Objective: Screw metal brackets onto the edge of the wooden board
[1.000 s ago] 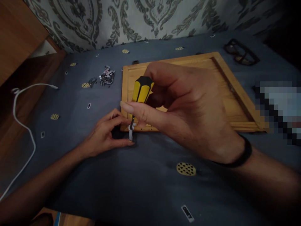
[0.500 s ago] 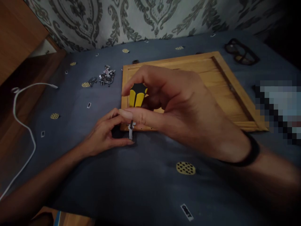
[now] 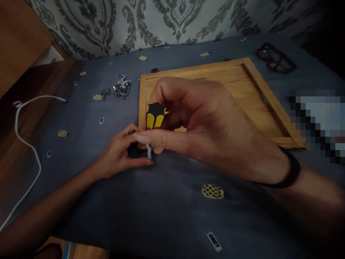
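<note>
I look down on a dark blue cloth (image 3: 172,216) with yellow prints on it. A white cord (image 3: 37,154) bends by its left edge, and a blocky blur (image 3: 320,122) covers something near the right edge. Further up, metal bits (image 3: 122,87) sit in a pile toward the far left corner, and dark glasses (image 3: 280,57) lie near the far right one. A leafy wall (image 3: 175,21) is behind the far edge.

I have the left hand (image 3: 118,151) bent like a C, thumb and fingers holding a metal piece (image 3: 149,152). It pokes out past the near edge of the board (image 3: 194,67), by the near left corner. My right hand (image 3: 215,122) is curled tight round the screwdriver (image 3: 155,109), just above the metal piece.

The metal piece is small and silver, partly hidden. The screwdriver's handle is yellow and black; the thumb hides its lower part. The board is light brown wood with a raised rim.
</note>
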{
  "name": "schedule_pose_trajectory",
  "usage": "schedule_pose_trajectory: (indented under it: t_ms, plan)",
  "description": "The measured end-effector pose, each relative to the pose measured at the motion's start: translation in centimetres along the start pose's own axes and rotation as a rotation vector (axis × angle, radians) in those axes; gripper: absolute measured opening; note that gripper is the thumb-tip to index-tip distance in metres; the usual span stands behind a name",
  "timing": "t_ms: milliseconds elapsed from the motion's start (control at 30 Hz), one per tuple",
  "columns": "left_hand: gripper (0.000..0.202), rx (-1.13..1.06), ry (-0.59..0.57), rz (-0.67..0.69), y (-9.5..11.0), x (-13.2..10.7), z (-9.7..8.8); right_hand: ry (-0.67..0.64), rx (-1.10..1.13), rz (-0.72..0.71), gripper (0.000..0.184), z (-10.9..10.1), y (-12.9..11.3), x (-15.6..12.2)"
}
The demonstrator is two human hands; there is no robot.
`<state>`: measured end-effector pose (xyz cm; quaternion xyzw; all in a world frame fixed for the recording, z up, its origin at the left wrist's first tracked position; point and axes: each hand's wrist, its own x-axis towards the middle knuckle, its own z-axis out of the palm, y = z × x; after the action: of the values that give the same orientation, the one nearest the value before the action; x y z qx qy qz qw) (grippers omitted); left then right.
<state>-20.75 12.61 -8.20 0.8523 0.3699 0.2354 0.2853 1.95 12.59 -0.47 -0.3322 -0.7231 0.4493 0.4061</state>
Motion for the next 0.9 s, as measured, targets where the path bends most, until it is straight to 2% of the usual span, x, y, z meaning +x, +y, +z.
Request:
schedule_pose_trajectory:
  t_ms: [200,233,400,533,600,700,900]
  plan:
    - [0.04,-0.003,0.02,0.006,0.1,0.1,0.0,-0.15,0.109,-0.024,0.016,-0.8,0.0,0.1]
    - [0.039,0.001,0.014,0.002,0.1,0.1,0.0,-0.144,0.107,-0.024,0.018,-0.8,0.1,0.1]
    - [0.041,0.012,0.004,-0.006,0.0,0.0,0.0,0.096,-0.064,-0.001,0.032,0.3,0.2,-0.3]
    - [0.04,0.027,0.036,0.037,0.0,0.0,0.0,0.366,-0.212,-0.184,0.041,0.2,-0.9,0.4]
    - [0.041,0.02,0.036,0.055,0.1,0.1,-0.1,0.407,-0.327,-0.221,0.047,-0.1,-1.4,0.7]
    - [0.04,0.027,0.039,0.067,0.1,0.1,-0.1,0.357,-0.398,-0.202,0.05,-0.4,-1.3,0.7]
    - [0.04,0.037,0.038,0.084,0.1,0.2,0.0,0.211,-0.091,-0.108,0.023,0.4,0.5,-0.3]
